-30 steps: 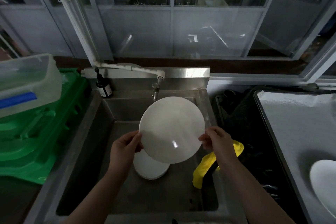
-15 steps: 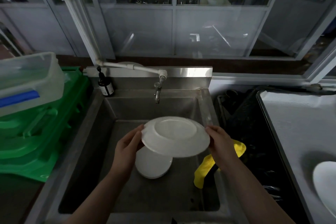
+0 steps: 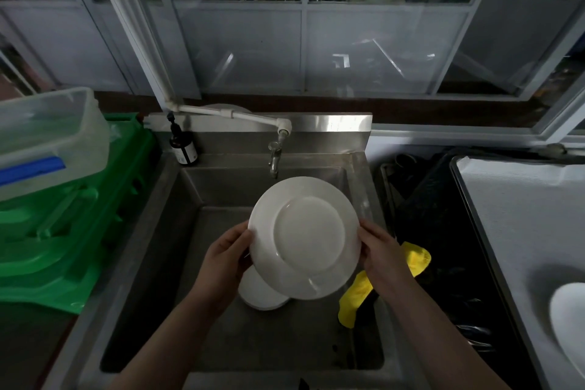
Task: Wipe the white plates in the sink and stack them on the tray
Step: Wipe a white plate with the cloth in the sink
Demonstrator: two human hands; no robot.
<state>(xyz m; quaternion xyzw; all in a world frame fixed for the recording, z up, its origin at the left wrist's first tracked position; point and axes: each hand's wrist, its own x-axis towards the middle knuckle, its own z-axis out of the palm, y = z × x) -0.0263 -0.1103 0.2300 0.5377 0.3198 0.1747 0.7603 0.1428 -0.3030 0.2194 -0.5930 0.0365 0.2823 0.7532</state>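
Note:
A white plate (image 3: 305, 237) is held up over the steel sink (image 3: 177, 225), its underside with the foot ring turned toward me. My left hand (image 3: 226, 258) grips its left rim and my right hand (image 3: 381, 255) grips its right rim. Below it more white plates (image 3: 261, 293) lie on the sink floor, partly hidden by the held plate. A yellow cloth (image 3: 359, 294) drapes over the sink's right edge behind my right hand. At the far right a white-lined tray (image 3: 519, 231) carries one white plate (image 3: 569, 320).
A tap (image 3: 274, 155) juts over the sink's back, with a dark bottle (image 3: 183, 149) at the back left corner. Green crates (image 3: 60, 231) topped by a clear plastic box (image 3: 44, 139) fill the left. A black rack (image 3: 433, 247) sits between sink and tray.
The plate has been flipped in both hands: its smooth face was toward me, then it lay flat, now its underside faces me. The camera shifted slightly.

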